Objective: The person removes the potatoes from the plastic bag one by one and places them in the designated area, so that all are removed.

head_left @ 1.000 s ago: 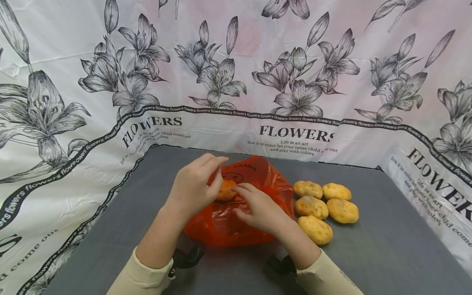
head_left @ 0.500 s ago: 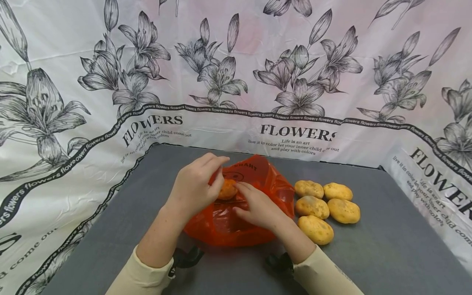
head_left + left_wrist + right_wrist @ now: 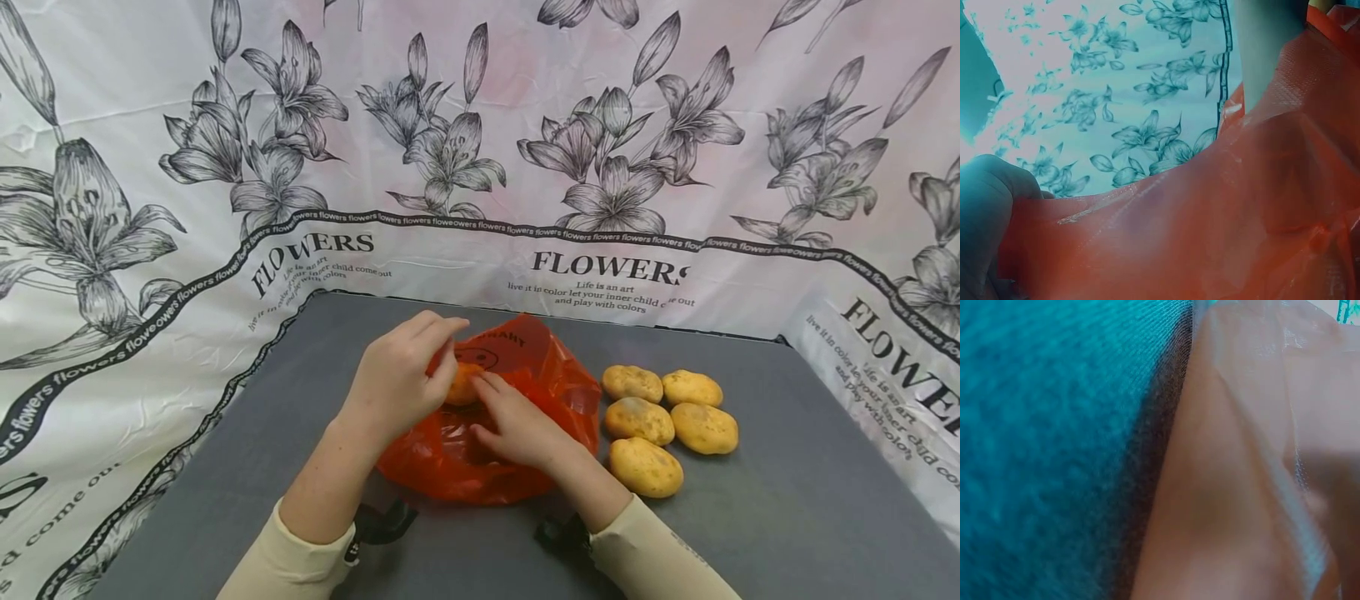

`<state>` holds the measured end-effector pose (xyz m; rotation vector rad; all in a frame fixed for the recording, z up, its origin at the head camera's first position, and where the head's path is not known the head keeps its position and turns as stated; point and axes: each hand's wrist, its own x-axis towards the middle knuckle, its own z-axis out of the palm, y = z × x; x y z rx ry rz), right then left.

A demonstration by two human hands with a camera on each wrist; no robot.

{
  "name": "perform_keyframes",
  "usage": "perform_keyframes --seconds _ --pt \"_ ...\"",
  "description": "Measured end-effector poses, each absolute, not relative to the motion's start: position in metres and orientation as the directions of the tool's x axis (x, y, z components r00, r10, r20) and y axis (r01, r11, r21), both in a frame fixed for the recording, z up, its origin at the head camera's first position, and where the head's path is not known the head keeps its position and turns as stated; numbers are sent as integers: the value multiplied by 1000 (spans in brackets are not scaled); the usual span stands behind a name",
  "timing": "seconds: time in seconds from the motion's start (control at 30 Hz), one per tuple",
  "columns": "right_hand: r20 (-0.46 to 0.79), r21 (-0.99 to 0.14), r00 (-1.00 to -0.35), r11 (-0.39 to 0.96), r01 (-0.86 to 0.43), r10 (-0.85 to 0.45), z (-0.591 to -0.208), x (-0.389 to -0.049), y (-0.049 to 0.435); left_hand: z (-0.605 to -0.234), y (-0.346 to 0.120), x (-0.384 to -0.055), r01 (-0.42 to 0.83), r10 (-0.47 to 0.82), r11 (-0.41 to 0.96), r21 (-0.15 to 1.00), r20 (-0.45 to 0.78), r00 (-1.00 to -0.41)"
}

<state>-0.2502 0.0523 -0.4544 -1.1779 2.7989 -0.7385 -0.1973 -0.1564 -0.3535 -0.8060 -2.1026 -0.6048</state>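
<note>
A red plastic bag (image 3: 480, 475) with a printed smiling face lies on the grey table, its mouth spread. My left hand (image 3: 401, 375) pinches the bag's raised left edge; in the left wrist view the red film (image 3: 1166, 237) stretches away from those fingers. A potato (image 3: 462, 385) sits in the bag's mouth, partly hidden by both hands. Over the bag's opening, my right hand (image 3: 517, 425) has its fingers extended against the potato's right side, with the thumb apart from it. Bag film (image 3: 1229, 456) fills much of the right wrist view, hiding the right fingers there.
Several loose potatoes (image 3: 640, 419) lie grouped to the right of the bag on the table (image 3: 795, 500). A white cloth printed with flowers (image 3: 450, 158) hangs behind the table and along both sides.
My right hand has shifted slightly left and deeper over the potato and bag opening. The left hand keeps its place on the bag's edge. The head view has turned slightly.
</note>
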Motion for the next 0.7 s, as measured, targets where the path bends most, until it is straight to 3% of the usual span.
perform_keyframes --seconds 0.7 --pt "183 -379 -704 612 -694 -686 -451 -244 51 -354 -153 -198 712 347 688 139 800 -490"
